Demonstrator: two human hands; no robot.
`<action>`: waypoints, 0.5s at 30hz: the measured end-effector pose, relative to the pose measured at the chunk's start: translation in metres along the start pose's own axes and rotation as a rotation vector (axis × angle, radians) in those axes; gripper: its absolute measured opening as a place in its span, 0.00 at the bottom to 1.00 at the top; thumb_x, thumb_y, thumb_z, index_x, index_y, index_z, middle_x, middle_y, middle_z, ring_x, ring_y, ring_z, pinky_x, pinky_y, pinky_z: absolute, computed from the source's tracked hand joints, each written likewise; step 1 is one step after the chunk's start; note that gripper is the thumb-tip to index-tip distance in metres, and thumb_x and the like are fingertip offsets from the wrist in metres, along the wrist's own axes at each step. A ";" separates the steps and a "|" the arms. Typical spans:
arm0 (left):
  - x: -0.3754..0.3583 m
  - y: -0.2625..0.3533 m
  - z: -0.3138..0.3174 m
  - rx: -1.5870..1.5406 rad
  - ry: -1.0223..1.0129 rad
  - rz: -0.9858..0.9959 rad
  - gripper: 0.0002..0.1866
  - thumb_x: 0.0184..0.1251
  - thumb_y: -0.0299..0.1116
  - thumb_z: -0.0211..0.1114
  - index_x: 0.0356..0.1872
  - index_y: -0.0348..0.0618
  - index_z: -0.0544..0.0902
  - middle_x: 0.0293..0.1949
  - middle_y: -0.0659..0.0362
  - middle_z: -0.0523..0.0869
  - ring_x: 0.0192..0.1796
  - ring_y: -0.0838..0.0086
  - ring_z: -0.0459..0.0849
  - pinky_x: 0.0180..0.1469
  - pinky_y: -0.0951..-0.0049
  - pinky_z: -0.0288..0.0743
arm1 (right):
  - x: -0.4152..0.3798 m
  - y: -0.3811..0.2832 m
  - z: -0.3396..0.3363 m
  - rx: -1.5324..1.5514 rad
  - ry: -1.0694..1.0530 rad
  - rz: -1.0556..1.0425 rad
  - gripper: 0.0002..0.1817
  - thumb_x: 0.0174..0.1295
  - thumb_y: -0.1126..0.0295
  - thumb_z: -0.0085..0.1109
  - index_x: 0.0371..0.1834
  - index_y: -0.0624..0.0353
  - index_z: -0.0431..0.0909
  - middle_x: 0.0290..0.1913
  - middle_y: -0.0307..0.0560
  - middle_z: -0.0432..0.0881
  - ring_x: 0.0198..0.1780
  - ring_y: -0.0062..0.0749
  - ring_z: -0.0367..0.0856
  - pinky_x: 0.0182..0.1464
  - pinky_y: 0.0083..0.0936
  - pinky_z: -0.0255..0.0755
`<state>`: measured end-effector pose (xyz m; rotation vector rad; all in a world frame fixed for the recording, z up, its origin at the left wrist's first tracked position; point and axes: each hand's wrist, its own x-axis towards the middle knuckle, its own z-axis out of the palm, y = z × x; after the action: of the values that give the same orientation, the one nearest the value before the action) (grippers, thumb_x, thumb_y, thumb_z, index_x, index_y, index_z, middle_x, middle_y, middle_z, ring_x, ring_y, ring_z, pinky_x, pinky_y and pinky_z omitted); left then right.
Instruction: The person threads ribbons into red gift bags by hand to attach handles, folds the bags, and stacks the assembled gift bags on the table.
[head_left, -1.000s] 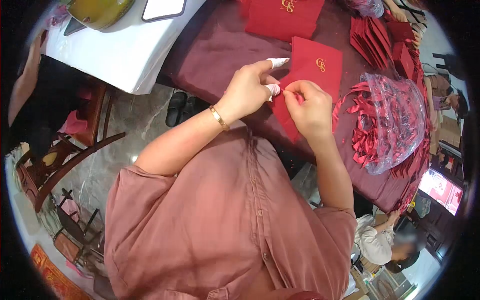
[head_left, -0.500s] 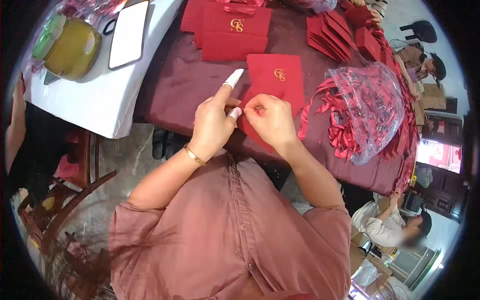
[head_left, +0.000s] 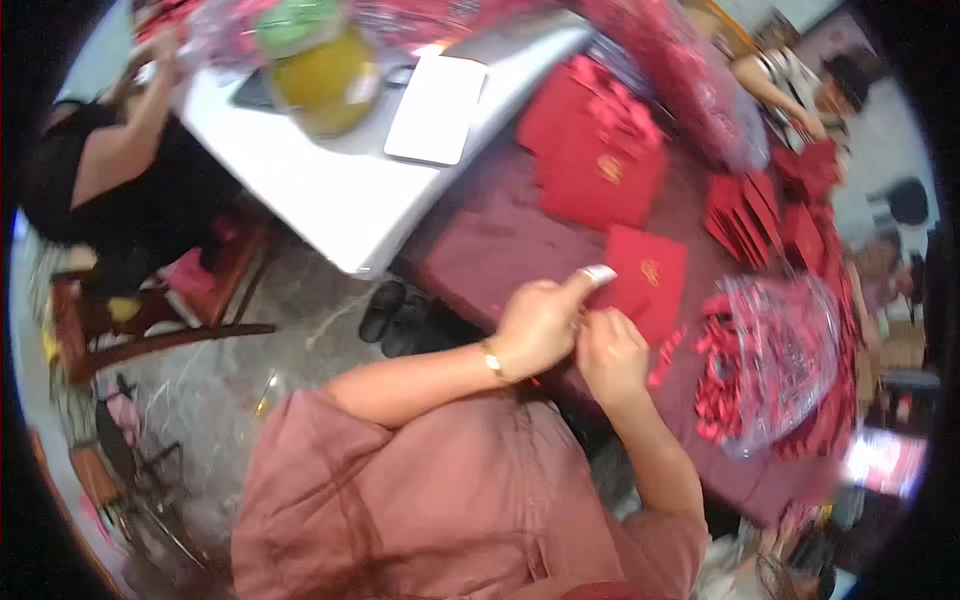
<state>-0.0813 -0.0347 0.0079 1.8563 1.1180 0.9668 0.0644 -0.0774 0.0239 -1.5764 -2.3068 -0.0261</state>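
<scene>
My left hand (head_left: 540,328) is over the near edge of the dark red cloth-covered table. Its index finger points out with a white wrapping on the tip, and the other fingers curl in. Right beside it, my right hand (head_left: 612,352) is closed in a pinch against the left hand's fingers. Motion blur and the hands themselves hide whatever lies between the fingertips. Just beyond both hands, a red paper bag (head_left: 650,275) with a gold monogram lies flat on the table.
Stacked red bags (head_left: 595,185) with ribbons lie farther back. A clear plastic bag of red ribbons (head_left: 765,360) is on the right. On the white table (head_left: 290,190) are a tablet-like device (head_left: 437,110) and a green-lidded jar (head_left: 325,85). Other people sit around.
My view has swung left, so the tables and bags appear farther right and lower. Both hands stay together near the red bag. A person in black shows more fully at the left.
</scene>
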 end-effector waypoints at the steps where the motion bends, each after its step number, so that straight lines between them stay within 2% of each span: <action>1: 0.000 -0.004 0.001 0.001 0.034 0.048 0.31 0.53 0.18 0.60 0.61 0.54 0.77 0.26 0.51 0.81 0.30 0.56 0.83 0.32 0.59 0.75 | 0.003 0.003 0.003 0.064 0.041 -0.004 0.04 0.59 0.74 0.57 0.28 0.60 0.73 0.28 0.50 0.75 0.31 0.46 0.78 0.34 0.40 0.74; 2: -0.002 -0.001 -0.001 -0.029 0.060 0.078 0.31 0.52 0.19 0.60 0.60 0.53 0.78 0.24 0.51 0.79 0.28 0.56 0.81 0.31 0.57 0.73 | 0.007 0.000 -0.001 0.191 0.028 0.122 0.02 0.56 0.75 0.59 0.29 0.62 0.77 0.28 0.51 0.78 0.32 0.48 0.80 0.34 0.38 0.75; 3: -0.003 -0.002 -0.002 0.062 0.106 0.134 0.31 0.51 0.20 0.61 0.61 0.53 0.77 0.22 0.51 0.78 0.27 0.56 0.79 0.30 0.56 0.72 | 0.010 0.003 -0.002 0.407 0.058 0.250 0.02 0.54 0.77 0.60 0.29 0.64 0.80 0.28 0.52 0.82 0.30 0.43 0.83 0.34 0.33 0.76; 4: -0.004 0.000 -0.003 0.083 0.130 0.165 0.31 0.52 0.21 0.61 0.62 0.53 0.76 0.22 0.52 0.78 0.26 0.56 0.79 0.30 0.57 0.72 | 0.009 0.011 0.004 0.560 0.011 0.432 0.02 0.53 0.77 0.61 0.28 0.65 0.81 0.25 0.52 0.82 0.27 0.33 0.82 0.32 0.28 0.74; 5: -0.006 0.001 -0.004 0.090 0.091 0.133 0.31 0.52 0.21 0.61 0.62 0.52 0.76 0.21 0.53 0.78 0.26 0.56 0.78 0.30 0.58 0.72 | 0.010 0.015 0.002 0.582 -0.045 0.453 0.03 0.53 0.77 0.62 0.29 0.66 0.81 0.23 0.50 0.81 0.25 0.23 0.78 0.30 0.25 0.72; 7: -0.005 0.000 -0.003 0.074 0.140 0.167 0.30 0.52 0.22 0.62 0.61 0.51 0.76 0.22 0.54 0.78 0.28 0.56 0.79 0.32 0.60 0.73 | 0.009 0.017 0.007 0.652 -0.057 0.506 0.03 0.53 0.77 0.61 0.29 0.67 0.81 0.22 0.48 0.81 0.25 0.20 0.76 0.29 0.22 0.70; 10: -0.003 -0.002 -0.008 0.099 0.134 0.172 0.29 0.53 0.23 0.61 0.61 0.49 0.76 0.23 0.53 0.79 0.31 0.56 0.80 0.35 0.58 0.74 | 0.014 0.009 0.004 0.529 0.000 0.416 0.03 0.52 0.77 0.62 0.27 0.67 0.80 0.23 0.48 0.80 0.23 0.26 0.76 0.29 0.24 0.70; 11: -0.002 -0.002 -0.007 0.057 0.105 0.121 0.28 0.54 0.23 0.61 0.61 0.49 0.75 0.24 0.53 0.80 0.32 0.56 0.80 0.35 0.57 0.74 | 0.013 0.006 0.001 0.477 0.038 0.273 0.04 0.53 0.78 0.62 0.29 0.67 0.78 0.26 0.50 0.79 0.26 0.37 0.78 0.30 0.30 0.72; 12: -0.001 -0.002 -0.007 0.013 0.073 0.075 0.28 0.54 0.23 0.61 0.60 0.48 0.75 0.24 0.53 0.80 0.32 0.55 0.80 0.35 0.56 0.73 | 0.012 0.003 0.001 0.480 0.041 0.265 0.04 0.53 0.78 0.62 0.29 0.67 0.78 0.26 0.50 0.79 0.26 0.37 0.78 0.30 0.30 0.72; 13: -0.001 0.001 -0.007 0.037 0.075 0.078 0.26 0.55 0.25 0.60 0.59 0.47 0.75 0.26 0.47 0.83 0.31 0.49 0.83 0.34 0.52 0.75 | 0.012 0.000 0.002 0.360 0.064 0.202 0.04 0.54 0.78 0.62 0.31 0.66 0.78 0.28 0.51 0.78 0.28 0.41 0.78 0.32 0.33 0.72; 15: 0.001 -0.001 -0.005 -0.063 0.085 0.045 0.26 0.54 0.24 0.60 0.58 0.47 0.76 0.27 0.47 0.84 0.32 0.49 0.83 0.34 0.53 0.75 | 0.008 0.001 0.005 0.212 0.073 0.113 0.06 0.54 0.78 0.61 0.33 0.65 0.75 0.31 0.53 0.76 0.33 0.50 0.78 0.36 0.40 0.72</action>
<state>-0.0854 -0.0321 0.0089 1.8115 1.0868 1.1031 0.0608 -0.0685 0.0211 -1.5669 -2.0854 0.1796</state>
